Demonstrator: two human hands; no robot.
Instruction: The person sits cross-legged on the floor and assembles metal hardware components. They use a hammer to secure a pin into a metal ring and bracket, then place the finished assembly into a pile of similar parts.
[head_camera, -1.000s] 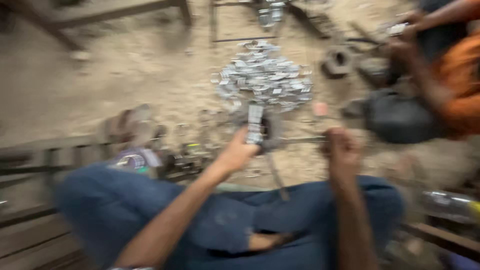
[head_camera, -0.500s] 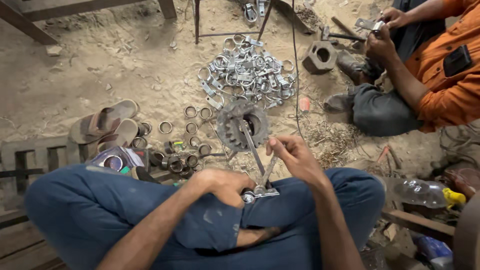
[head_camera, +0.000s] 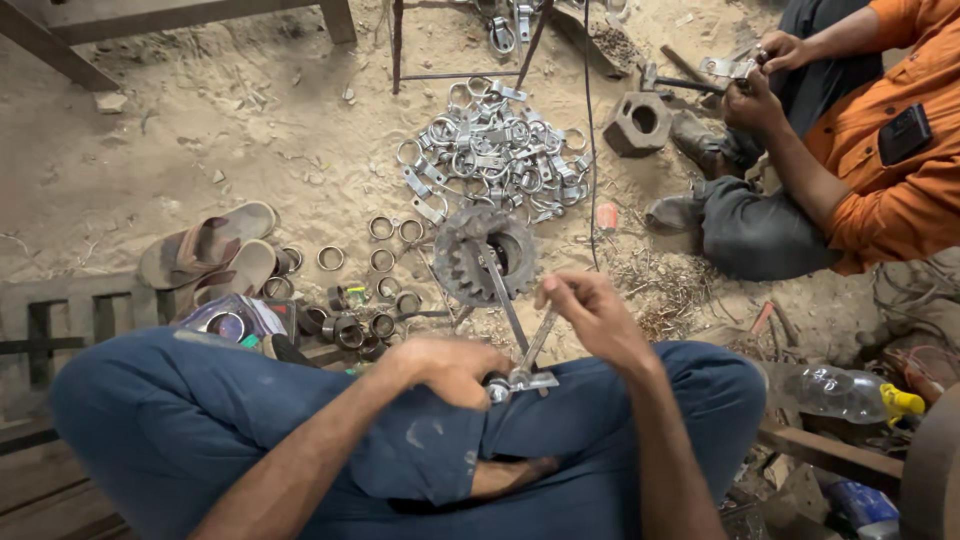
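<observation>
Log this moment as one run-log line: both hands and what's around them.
left hand grips metal clamp | right hand holds thin rod | gear, rings on sand

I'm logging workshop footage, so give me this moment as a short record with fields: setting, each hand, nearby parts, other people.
Setting: sandy ground; person sits cross-legged in blue trousers.
Left hand: closed on a small metal clamp piece at the lap.
Right hand: pinches a thin metal rod that runs down to the clamp piece.
Nearby parts: toothed gear, loose metal rings, pile of shiny clamps, sandals.
Other people: a co-worker in an orange shirt, handling a metal part.
</observation>
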